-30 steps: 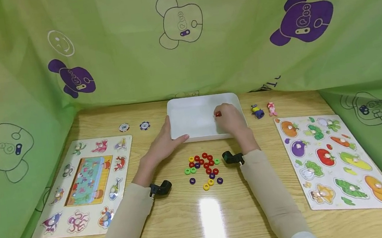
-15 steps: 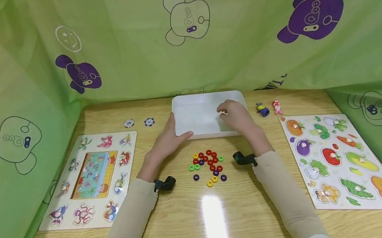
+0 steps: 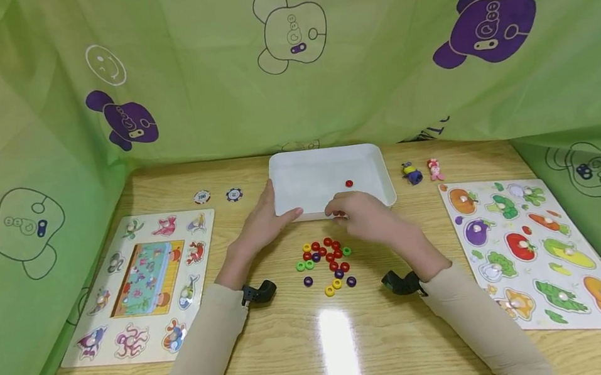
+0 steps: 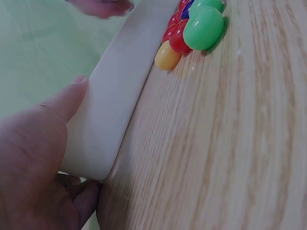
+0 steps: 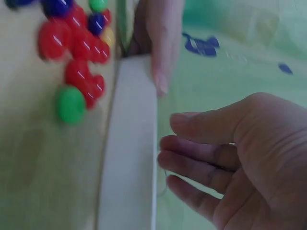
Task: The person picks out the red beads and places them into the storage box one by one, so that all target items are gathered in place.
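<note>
A white rectangular tray (image 3: 305,177) stands at the back of the table, with one red ring-shaped bead (image 3: 349,183) lying in it. At its front left corner my left hand (image 3: 259,223) holds it, the thumb on the rim and the fingers round the corner, as the left wrist view (image 4: 36,153) also shows. My right hand (image 3: 363,214) is over the tray's front rim. In the right wrist view its thumb and loosely bent fingers (image 5: 192,163) stand apart with nothing between them. Red, yellow, green and purple beads (image 3: 330,257) lie in a loose cluster before the tray.
A sea-animal puzzle board (image 3: 180,273) lies on the left, a vegetable puzzle board (image 3: 545,269) on the right. Two poker chips (image 3: 234,194) are left of the tray, two small figures (image 3: 411,173) right of it. Green cloth (image 3: 198,99) hangs around the table.
My right hand held a red bead over the tray, let it go there, and has drawn back toward me to the front rim. The left hand stays at the tray's corner.
</note>
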Tool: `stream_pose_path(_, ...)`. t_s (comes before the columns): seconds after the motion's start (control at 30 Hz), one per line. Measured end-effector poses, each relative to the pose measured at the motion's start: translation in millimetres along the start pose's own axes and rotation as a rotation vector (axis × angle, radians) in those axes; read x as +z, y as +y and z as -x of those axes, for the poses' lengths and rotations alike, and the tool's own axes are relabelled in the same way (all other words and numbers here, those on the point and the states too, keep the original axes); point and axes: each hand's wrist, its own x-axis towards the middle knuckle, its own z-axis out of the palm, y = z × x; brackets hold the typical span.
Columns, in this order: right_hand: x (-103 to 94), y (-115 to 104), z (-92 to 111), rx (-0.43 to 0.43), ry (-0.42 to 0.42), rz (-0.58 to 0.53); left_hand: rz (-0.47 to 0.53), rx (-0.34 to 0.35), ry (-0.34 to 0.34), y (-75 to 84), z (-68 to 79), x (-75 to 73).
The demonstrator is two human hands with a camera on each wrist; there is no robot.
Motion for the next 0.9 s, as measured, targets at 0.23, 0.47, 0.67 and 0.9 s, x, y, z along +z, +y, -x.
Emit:
stream_pose_path(0.23,19.3,-7,9,0.027,-0.153,0.013,0.007,-0.003,0.006,-1.9,-0.5,2.5)
stream_pose_path(0.47,26.1,-10,9,0.001,-0.175,0.062,-0.003,-0.008,0.009,-0.6,0.4,2.5)
stream_pose_path(0.67,28.7,-13,9,0.005,-0.197,0.073,0.002,-0.011,-0.001,2.1,2.0,0.6)
stream_pose_path(0.9,30.8,-15,11,-0.005,-0.186,0.099,0.007,-0.01,-0.003,1.9,2.1,0.9)
